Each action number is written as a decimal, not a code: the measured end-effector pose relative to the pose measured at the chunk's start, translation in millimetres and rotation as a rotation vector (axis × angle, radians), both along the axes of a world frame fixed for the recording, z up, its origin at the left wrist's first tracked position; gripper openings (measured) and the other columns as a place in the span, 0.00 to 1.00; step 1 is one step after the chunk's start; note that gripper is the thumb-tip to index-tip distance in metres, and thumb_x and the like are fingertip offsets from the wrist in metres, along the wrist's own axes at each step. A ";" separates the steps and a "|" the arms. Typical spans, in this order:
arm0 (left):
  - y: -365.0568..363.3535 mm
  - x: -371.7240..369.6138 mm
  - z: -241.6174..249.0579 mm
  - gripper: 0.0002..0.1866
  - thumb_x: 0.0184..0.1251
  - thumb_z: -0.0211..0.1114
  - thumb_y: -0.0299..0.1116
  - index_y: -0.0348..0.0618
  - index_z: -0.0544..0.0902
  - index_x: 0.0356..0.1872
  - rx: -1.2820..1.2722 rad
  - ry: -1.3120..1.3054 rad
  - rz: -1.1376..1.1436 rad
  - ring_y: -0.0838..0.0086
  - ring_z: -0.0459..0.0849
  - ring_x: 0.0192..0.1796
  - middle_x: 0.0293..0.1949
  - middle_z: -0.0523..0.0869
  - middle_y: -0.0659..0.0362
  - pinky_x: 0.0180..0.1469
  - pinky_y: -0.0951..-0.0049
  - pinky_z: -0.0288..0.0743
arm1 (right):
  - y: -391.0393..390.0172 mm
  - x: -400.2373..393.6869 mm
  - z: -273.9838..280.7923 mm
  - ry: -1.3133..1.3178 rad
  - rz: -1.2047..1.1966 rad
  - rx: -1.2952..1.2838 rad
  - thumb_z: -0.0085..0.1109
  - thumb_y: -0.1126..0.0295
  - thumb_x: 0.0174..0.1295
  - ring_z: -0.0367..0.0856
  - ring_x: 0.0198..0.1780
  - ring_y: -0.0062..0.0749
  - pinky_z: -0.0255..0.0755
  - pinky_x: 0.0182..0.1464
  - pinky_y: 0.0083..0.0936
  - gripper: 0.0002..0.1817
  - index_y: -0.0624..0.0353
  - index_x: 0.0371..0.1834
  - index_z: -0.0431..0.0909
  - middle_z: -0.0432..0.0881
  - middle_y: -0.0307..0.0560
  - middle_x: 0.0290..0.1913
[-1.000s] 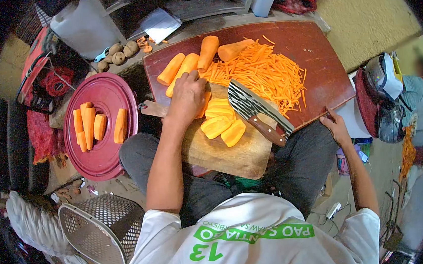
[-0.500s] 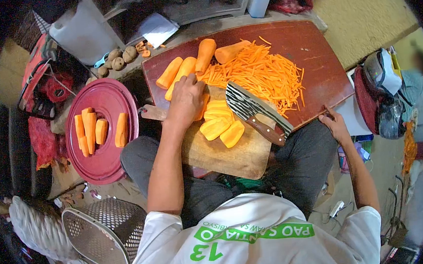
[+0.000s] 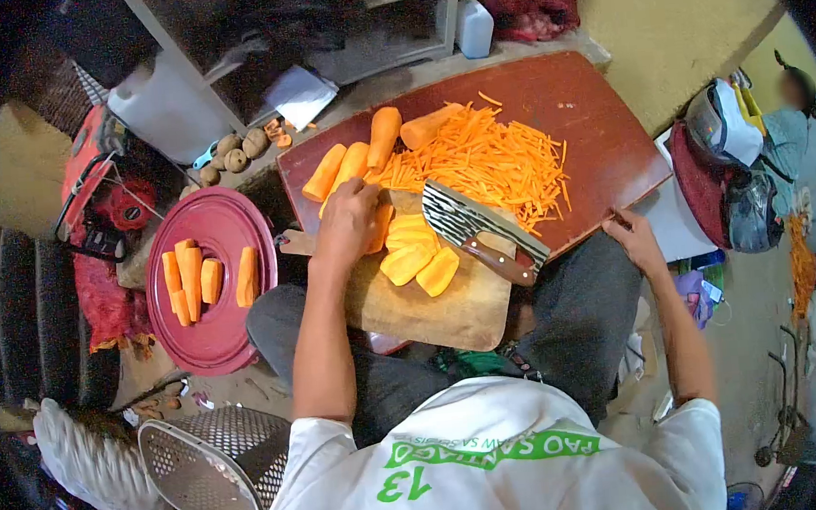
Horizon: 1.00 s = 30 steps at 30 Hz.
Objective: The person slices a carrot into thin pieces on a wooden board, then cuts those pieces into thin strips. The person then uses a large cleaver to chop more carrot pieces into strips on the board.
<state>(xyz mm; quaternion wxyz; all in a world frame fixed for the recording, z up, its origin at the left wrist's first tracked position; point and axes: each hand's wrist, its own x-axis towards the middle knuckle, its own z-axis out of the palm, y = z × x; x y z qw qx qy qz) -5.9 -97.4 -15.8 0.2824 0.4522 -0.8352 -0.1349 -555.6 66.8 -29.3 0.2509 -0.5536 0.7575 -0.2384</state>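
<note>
My left hand (image 3: 350, 223) is closed over a carrot at the left end of the wooden chopping board (image 3: 432, 315), its fingertips partly hidden. Beside it lie thick carrot slices (image 3: 411, 245) and a knife (image 3: 485, 234) with a black-and-white striped blade and brown handle. My right hand (image 3: 632, 235) grips the near right edge of the red board (image 3: 609, 124), fingers wrapped round it. Shredded carrot (image 3: 506, 166) is heaped on the red board behind the knife. Whole peeled carrots (image 3: 382, 137) lie to the left of the heap.
At left, a round red lid (image 3: 228, 341) bears several carrots (image 3: 190, 280). A perforated basket (image 3: 204, 463) stands below it. Brown round vegetables (image 3: 255, 142) and a white jug (image 3: 474, 27) are beyond the board. Bags (image 3: 749, 204) sit at right, with another person (image 3: 793, 119) behind.
The view has shifted slightly, so the board and lid appear displaced. Both hands keep nearly the same places on the carrot and the board edge.
</note>
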 end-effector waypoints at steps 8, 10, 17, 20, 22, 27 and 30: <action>22.7 37.8 13.7 0.15 0.69 0.71 0.22 0.34 0.90 0.56 0.118 0.083 0.098 0.45 0.91 0.51 0.50 0.90 0.42 0.52 0.54 0.84 | 18.7 12.7 2.4 -0.064 -0.086 -0.173 0.67 0.52 0.74 0.91 0.59 0.52 0.81 0.61 0.40 0.29 0.69 0.64 0.86 0.93 0.64 0.56; 35.5 43.1 23.8 0.16 0.69 0.71 0.22 0.34 0.90 0.57 0.133 0.091 0.123 0.47 0.92 0.50 0.51 0.90 0.42 0.51 0.55 0.84 | 26.3 25.9 10.8 0.042 -0.021 -0.247 0.67 0.57 0.75 0.89 0.62 0.58 0.80 0.63 0.43 0.26 0.68 0.66 0.84 0.90 0.65 0.61; 92.4 31.3 64.9 0.17 0.66 0.75 0.22 0.32 0.88 0.55 0.058 0.122 0.011 0.44 0.89 0.56 0.54 0.88 0.43 0.59 0.55 0.82 | 28.8 159.4 90.5 0.294 0.404 -0.341 0.71 0.63 0.73 0.75 0.78 0.66 0.71 0.79 0.51 0.31 0.63 0.77 0.77 0.77 0.69 0.78; 100.2 35.3 100.5 0.18 0.62 0.79 0.20 0.32 0.88 0.54 -0.092 0.248 -0.016 0.50 0.89 0.55 0.54 0.87 0.46 0.57 0.60 0.83 | 20.3 195.8 145.6 0.199 0.506 -0.528 0.70 0.64 0.74 0.76 0.79 0.63 0.69 0.81 0.48 0.32 0.65 0.78 0.76 0.77 0.69 0.78; 127.9 31.8 159.0 0.15 0.64 0.80 0.19 0.34 0.91 0.51 -0.254 0.299 0.037 0.61 0.90 0.54 0.49 0.91 0.50 0.55 0.65 0.82 | 25.7 212.6 187.8 -0.058 0.549 -0.671 0.70 0.65 0.73 0.80 0.76 0.57 0.74 0.78 0.45 0.32 0.65 0.78 0.77 0.78 0.66 0.77; 172.5 41.6 273.9 0.13 0.63 0.80 0.19 0.34 0.92 0.49 -0.798 0.424 -0.278 0.63 0.90 0.50 0.47 0.93 0.52 0.52 0.67 0.81 | 60.8 245.8 275.8 -0.397 0.832 -0.890 0.71 0.65 0.73 0.83 0.73 0.53 0.77 0.75 0.43 0.31 0.64 0.77 0.78 0.80 0.63 0.76; 198.5 34.1 308.6 0.14 0.63 0.80 0.19 0.34 0.92 0.50 -0.854 0.419 -0.471 0.63 0.90 0.50 0.47 0.93 0.52 0.52 0.67 0.82 | 70.0 266.2 296.9 -0.368 1.027 -0.893 0.71 0.65 0.72 0.83 0.73 0.54 0.77 0.75 0.43 0.31 0.64 0.77 0.79 0.80 0.63 0.76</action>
